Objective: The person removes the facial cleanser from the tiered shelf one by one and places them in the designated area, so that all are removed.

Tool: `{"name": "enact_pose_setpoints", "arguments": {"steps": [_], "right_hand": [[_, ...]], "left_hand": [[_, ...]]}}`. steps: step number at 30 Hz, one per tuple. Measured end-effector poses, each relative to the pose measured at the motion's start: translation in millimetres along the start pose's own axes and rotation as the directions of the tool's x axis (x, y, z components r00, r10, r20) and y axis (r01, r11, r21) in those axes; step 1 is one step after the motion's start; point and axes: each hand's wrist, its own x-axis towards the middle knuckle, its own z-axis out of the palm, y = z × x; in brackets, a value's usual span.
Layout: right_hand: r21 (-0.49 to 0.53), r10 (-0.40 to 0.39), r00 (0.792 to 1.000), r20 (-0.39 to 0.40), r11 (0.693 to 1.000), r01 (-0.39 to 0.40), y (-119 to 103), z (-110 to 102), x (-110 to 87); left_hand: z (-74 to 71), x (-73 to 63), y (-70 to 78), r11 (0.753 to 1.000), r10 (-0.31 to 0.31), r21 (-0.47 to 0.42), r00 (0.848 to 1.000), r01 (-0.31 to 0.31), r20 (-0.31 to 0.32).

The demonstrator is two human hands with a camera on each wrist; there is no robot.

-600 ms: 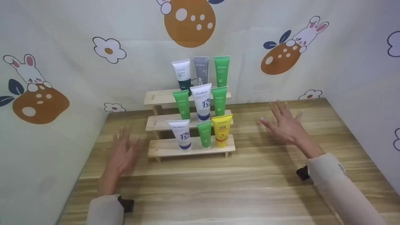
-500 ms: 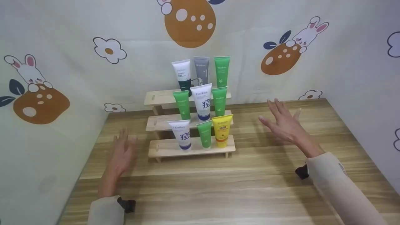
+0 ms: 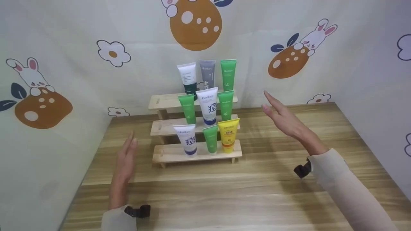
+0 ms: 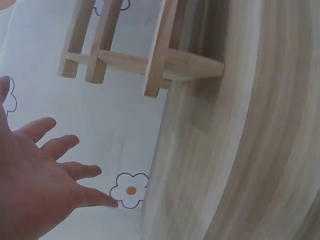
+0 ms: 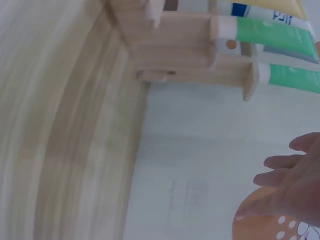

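Both hands hold nothing and flank a three-tier wooden display stand. To its left in the head view is my left hand, turned on edge with fingers straight; the left wrist view shows its fingers spread. My right hand, also on edge with straight fingers, is right of the stand. On the front tier stand a white-and-blue tube, a green tube and a yellow tube. A larger white tube stands between two green ones on the middle tier. White-and-dark-green, grey and green tubes occupy the top.
The stand sits on a wood-grain table near its back edge. A pale curtain printed with rabbits, orange fruits and flowers encloses the table at the back and both sides. Each wrist wears a black camera mount.
Both hands have turned from spread, palm-down poses to edge-on, palms toward the stand. My right hand has risen and shifted slightly left in the head view; the left forearm has moved right. The tubes stay put.
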Motion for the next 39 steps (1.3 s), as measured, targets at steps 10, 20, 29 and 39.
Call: {"name": "enact_pose_setpoints", "arguments": {"steps": [10, 20, 29, 39], "right_hand": [[0.284, -0.026, 0.994, -0.110, 0.957, 0.057, -33.8, -2.9, 23.9], [0.424, 0.053, 0.972, -0.231, 0.904, 0.051, -63.5, -2.9, 61.9], [0.516, 0.085, 0.968, -0.235, 0.855, 0.051, -75.3, 0.8, 81.8], [0.548, 0.107, 0.963, -0.248, 0.835, 0.048, -75.3, 14.5, 97.9]], "left_hand": [[21.9, -5.9, -13.9, 0.851, -0.015, -0.521, 0.995, 0.062, 0.095], [41.8, -4.6, -28.0, 0.766, -0.120, -0.621, 0.986, 0.166, 0.116], [56.6, -8.8, -43.2, 0.715, -0.158, -0.671, 0.980, 0.195, 0.117], [60.2, -8.7, -54.7, 0.663, -0.152, -0.715, 0.975, 0.222, 0.163]]}}
